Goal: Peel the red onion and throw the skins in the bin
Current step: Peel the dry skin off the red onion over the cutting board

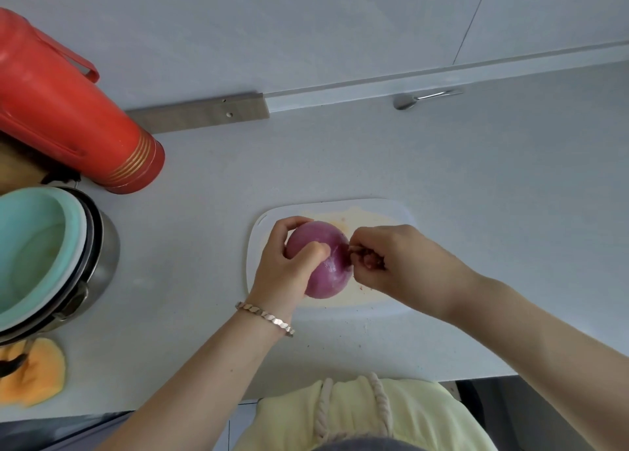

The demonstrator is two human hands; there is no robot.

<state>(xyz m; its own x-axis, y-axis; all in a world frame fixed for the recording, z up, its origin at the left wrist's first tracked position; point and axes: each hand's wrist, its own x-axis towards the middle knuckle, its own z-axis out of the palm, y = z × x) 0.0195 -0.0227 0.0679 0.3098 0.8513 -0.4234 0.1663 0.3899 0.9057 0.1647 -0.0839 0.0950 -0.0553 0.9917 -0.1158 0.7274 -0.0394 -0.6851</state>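
Pale tabletop (442, 185), white cutting board (391, 212) mid-frame: left hand (289, 266) grips the red onion (326, 263), right hand (391, 256) pinches skin (355, 251) at its end.

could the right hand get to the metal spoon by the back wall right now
Probably yes: only bare counter lies between the right hand and the metal spoon. But it is pinching onion skin, so it would have to let go first.
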